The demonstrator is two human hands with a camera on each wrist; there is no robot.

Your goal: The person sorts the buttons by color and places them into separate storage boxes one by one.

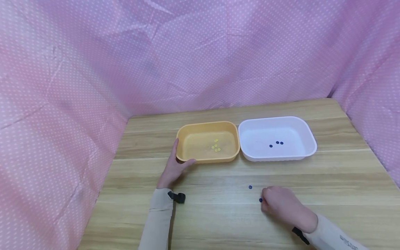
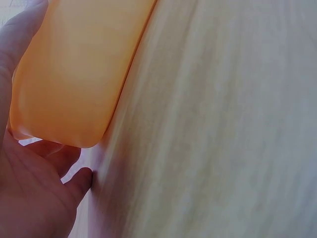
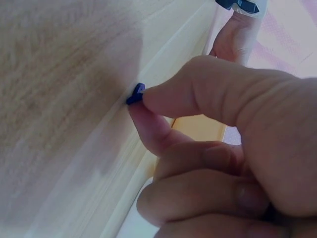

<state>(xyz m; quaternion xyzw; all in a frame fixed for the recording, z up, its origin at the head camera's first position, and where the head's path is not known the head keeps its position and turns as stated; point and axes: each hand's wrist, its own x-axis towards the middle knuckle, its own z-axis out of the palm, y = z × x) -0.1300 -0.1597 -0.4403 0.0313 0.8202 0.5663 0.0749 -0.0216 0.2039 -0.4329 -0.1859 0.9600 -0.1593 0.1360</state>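
Note:
My left hand (image 1: pixel 173 169) holds the near left corner of a yellow-orange plastic basin (image 1: pixel 200 160), its thumb along the front wall and its fingers at the left side. In the left wrist view, the basin's outer wall (image 2: pixel 74 84) stands between thumb and fingers. Thumb and forefinger of my right hand (image 1: pixel 284 205) pinch a small dark blue button (image 3: pixel 137 94) at the tabletop, the other fingers curled in. Another dark blue button (image 1: pixel 250 187) lies on the wood, a little farther off to the left. Several small yellow buttons (image 1: pixel 215 146) are in the yellow-orange basin.
A white basin (image 1: pixel 278 159) stands against the yellow-orange basin's right side, with 3 dark blue buttons (image 1: pixel 277 142) on its floor. Both are toward the back of the wooden table (image 1: pixel 215 208). Pink dotted cloth (image 1: pixel 200 62) hangs behind the table and along its sides.

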